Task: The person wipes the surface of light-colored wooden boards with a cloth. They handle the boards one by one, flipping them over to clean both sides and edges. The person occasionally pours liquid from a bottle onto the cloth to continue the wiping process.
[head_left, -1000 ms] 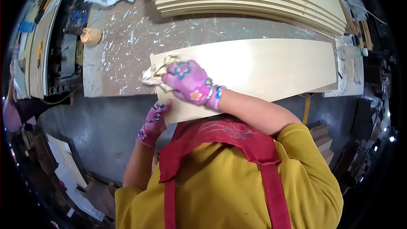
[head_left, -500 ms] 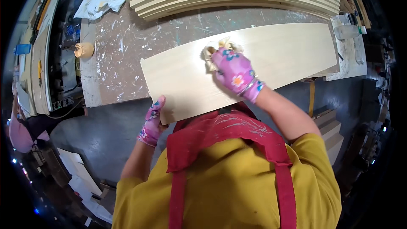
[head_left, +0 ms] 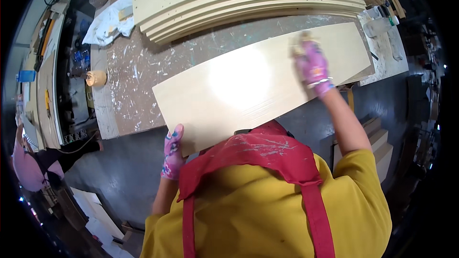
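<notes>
A long pale wooden board [head_left: 205, 100] lies aslant across the near side of the workbench, its near left corner jutting past the bench edge. My left hand [head_left: 173, 150], in a pink flowered glove, grips that corner with the thumb on top; its other fingers are hidden beneath. Toward the board's right end, my right hand [head_left: 313, 64], gloved alike and smeared by motion, presses a crumpled beige cloth [head_left: 300, 43] on the surface. A bright glare covers the middle of the board.
Behind the board rises a stack of similar boards [head_left: 248, 7]. A white rag [head_left: 112, 24] and an orange-tan tub [head_left: 96, 78] are at the paint-spattered bench's [head_left: 129, 71] left side. A clear bottle [head_left: 380, 26] stands at right. Another person [head_left: 33, 162] is at the far left.
My right hand has swept the cloth rightward along the board, from near its middle toward its right end. My left hand keeps its hold on the near left corner.
</notes>
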A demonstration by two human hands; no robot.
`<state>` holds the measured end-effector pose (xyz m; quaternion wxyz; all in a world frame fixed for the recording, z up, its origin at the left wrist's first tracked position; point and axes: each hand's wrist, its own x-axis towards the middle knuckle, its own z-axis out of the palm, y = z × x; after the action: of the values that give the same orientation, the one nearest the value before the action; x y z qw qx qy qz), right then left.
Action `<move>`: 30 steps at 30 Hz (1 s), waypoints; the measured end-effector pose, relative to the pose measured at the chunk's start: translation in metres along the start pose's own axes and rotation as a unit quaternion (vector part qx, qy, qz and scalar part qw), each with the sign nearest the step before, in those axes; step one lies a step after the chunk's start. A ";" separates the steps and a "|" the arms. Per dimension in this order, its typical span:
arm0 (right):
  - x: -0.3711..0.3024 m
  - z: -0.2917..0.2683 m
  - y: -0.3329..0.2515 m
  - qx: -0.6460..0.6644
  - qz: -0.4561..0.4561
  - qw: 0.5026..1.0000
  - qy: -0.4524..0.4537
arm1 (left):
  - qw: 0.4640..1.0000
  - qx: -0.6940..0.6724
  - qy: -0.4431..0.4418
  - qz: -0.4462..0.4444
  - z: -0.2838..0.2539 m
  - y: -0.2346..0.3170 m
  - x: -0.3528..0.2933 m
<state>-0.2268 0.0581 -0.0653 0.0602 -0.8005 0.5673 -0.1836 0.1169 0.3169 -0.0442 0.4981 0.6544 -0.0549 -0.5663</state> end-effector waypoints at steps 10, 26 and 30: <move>-0.004 -0.022 0.126 0.449 0.201 0.777 0.393 | 0.945 0.163 -0.049 0.281 -0.017 0.059 0.031; 0.024 -0.052 0.076 0.387 0.252 0.802 0.378 | 0.925 0.201 -0.173 0.272 -0.003 0.128 0.092; 0.031 -0.112 0.089 0.244 -0.033 0.916 0.316 | 0.931 0.231 -0.194 0.204 0.009 0.153 0.078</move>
<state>-0.3372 0.0111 0.0177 0.0646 -0.6796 0.4673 -0.5618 0.2128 0.1861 0.0130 0.4177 0.6034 -0.4122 -0.5399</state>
